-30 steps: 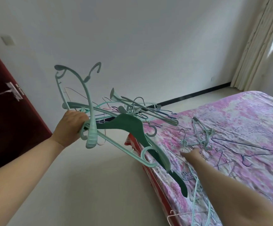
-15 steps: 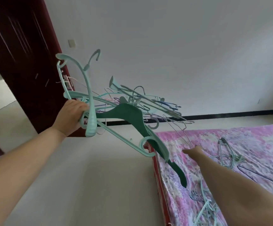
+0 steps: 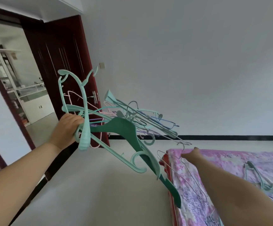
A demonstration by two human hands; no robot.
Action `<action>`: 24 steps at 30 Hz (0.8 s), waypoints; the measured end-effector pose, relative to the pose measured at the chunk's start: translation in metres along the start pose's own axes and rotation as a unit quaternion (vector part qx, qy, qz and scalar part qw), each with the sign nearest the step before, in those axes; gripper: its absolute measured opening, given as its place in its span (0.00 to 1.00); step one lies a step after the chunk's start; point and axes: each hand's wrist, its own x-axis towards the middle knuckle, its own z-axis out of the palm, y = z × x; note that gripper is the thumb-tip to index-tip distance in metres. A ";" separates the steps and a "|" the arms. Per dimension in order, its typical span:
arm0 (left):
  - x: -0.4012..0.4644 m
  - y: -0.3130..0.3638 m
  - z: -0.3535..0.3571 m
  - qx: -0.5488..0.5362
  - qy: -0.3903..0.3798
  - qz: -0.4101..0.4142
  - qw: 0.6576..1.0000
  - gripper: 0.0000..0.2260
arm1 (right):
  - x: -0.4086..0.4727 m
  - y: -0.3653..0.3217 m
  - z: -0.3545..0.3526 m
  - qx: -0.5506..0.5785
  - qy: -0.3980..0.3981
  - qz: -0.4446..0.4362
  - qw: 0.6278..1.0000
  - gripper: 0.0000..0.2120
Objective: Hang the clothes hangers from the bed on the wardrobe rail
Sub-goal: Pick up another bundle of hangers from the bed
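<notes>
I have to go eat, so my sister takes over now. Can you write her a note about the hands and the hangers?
Left hand: grips a big tangled bundle of hangers, held up over the floor.
Right hand: at the bed corner, pinching a thin wire hanger that hangs beside the mattress edge.
Still lying on the bed: a few teal hangers.
Done: most hangers gathered.
Left: pick up the rest, then hang them all on the wardrobe rail, which is not in view.

Bed (image 3: pixel 230 162) (floral cover), loose hangers (image 3: pixel 255 175)
</notes>
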 end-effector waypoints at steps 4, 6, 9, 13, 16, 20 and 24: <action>-0.008 -0.001 -0.015 0.007 0.015 -0.019 1.000 0.17 | -0.008 0.001 0.012 0.002 -0.018 -0.002 1.000 0.48; -0.011 -0.002 -0.024 0.010 0.024 -0.023 0.999 0.16 | -0.002 0.007 0.017 0.007 -0.026 0.006 1.000 0.48; -0.015 -0.005 -0.038 0.026 0.032 -0.038 0.998 0.15 | 0.001 0.009 0.019 0.019 -0.031 0.006 0.999 0.47; -0.017 -0.012 -0.052 0.048 0.038 -0.070 0.996 0.16 | 0.000 -0.003 0.018 0.000 -0.025 -0.012 1.000 0.43; -0.017 -0.021 -0.059 0.053 0.039 -0.095 0.993 0.16 | 0.007 -0.011 0.018 -0.008 0.004 -0.016 1.000 0.41; -0.024 -0.034 -0.070 0.079 0.019 -0.110 0.991 0.15 | -0.014 -0.031 0.010 -0.026 0.204 -0.073 0.976 0.26; -0.031 -0.038 -0.083 0.079 0.025 -0.121 0.989 0.18 | -0.012 -0.050 0.010 -0.051 0.134 -0.032 0.989 0.38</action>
